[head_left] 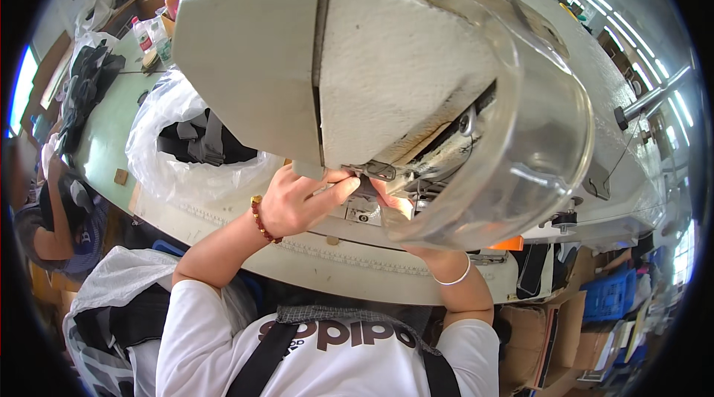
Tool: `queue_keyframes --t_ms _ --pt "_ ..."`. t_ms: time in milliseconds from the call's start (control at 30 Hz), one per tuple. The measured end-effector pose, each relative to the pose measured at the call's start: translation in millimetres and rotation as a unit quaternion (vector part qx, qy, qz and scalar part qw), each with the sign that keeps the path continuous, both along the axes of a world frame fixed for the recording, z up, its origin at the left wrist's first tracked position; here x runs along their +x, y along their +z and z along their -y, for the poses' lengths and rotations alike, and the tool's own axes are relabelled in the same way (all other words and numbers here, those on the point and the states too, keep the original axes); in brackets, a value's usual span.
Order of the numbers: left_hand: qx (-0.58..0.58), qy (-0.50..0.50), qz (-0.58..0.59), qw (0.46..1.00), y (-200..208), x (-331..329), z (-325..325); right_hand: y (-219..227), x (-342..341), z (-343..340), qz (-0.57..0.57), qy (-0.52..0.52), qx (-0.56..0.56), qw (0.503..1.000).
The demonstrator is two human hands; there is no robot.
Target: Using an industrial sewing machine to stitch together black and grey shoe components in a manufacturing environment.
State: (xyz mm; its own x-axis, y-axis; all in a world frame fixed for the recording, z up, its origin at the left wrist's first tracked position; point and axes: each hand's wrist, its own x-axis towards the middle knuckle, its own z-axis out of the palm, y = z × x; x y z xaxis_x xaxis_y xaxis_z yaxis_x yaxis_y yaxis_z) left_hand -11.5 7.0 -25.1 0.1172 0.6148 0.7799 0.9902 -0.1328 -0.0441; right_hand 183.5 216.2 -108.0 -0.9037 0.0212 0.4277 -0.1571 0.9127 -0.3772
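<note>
A large off-white sewing machine head (pixel 405 47) fills the upper middle, with a curved clear guard (pixel 520 174) on its right side. Under its front edge, my left hand (pixel 294 200) is closed, thumb and forefinger pinching a small dark piece of fabric (pixel 364 187) by the needle area. My right hand (pixel 396 202) reaches in from the other side, its fingertips at the same dark piece. The machine and guard partly cover that hand, so its grip is hard to make out. A metal plate (pixel 362 215) lies just below the fingers.
A clear plastic bag (pixel 160 166) of dark straps stands left of the machine. Bottles (pixel 141 34) and dark cloth (pixel 85 88) sit on the green table. Another person (pixel 63 226) works at far left. Cardboard boxes (pixel 524 345) and a blue crate (pixel 608 296) are at lower right.
</note>
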Motion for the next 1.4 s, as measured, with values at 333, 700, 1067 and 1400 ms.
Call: queue_keyframes --t_ms 333,700,1067,1400 --pt "0.015 -0.042 0.017 0.999 -12.8 -7.7 -7.7 9.9 -6.3 0.0 -0.072 -0.174 0.946 0.265" --pt "0.043 -0.028 0.043 0.998 -1.1 0.1 -8.0 -13.6 -2.6 -13.6 -0.091 0.141 -0.1 0.981" --pt "0.045 -0.038 0.098 0.993 -19.3 -4.8 -13.9 23.4 -14.0 7.6 -0.142 -0.057 0.011 0.988" --pt "0.044 -0.049 0.068 0.996 -33.9 -12.2 -16.1 48.6 -14.1 15.2 -0.218 -0.04 0.113 0.969"
